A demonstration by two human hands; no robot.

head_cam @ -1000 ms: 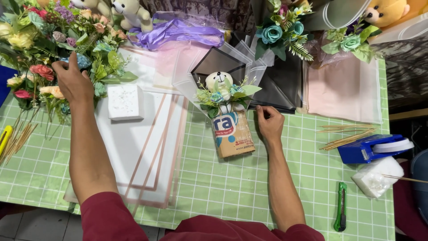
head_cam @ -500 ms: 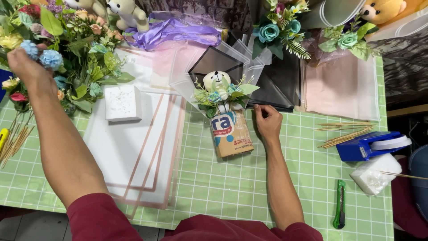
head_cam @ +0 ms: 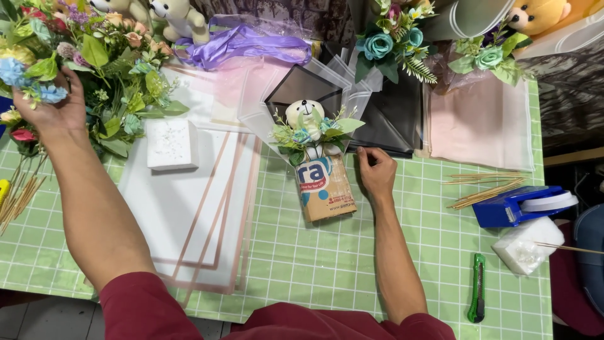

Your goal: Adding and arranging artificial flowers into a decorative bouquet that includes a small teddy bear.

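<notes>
**Left hand among the loose flowers, right hand beside the small bouquet**

While the right hand (head_cam: 376,171) keeps its place, fingers curled shut on nothing that can be seen and knuckles just beside the brown paper-wrapped cylinder with a blue-and-white label (head_cam: 323,187), the left hand (head_cam: 53,110) has travelled leftward across the heap of loose artificial flowers (head_cam: 107,69) within the last second. It now rests with fingers spread among the blue and pink blooms; whether a stem is pinched cannot be told. The selection of a flower thus appears under way, and the bouquet waits unmoved.

Nearest the viewer lie a green utility knife (head_cam: 477,288) and a white foam block pierced by a skewer (head_cam: 522,245), both on the green gridded cutting mat (head_cam: 327,264). A blue tape dispenser (head_cam: 519,204) sits just beyond, near a bundle of thin wooden skewers (head_cam: 484,189). At centre, the cylinder carries a small white teddy bear ringed with teal flowers (head_cam: 307,123), backed by clear and black wrapping sheets (head_cam: 384,119). To its left, white sheets with rose-gold borders (head_cam: 189,220) bear a white foam cube (head_cam: 171,143). Farthest, a purple ribbon (head_cam: 242,44) lies.
</notes>
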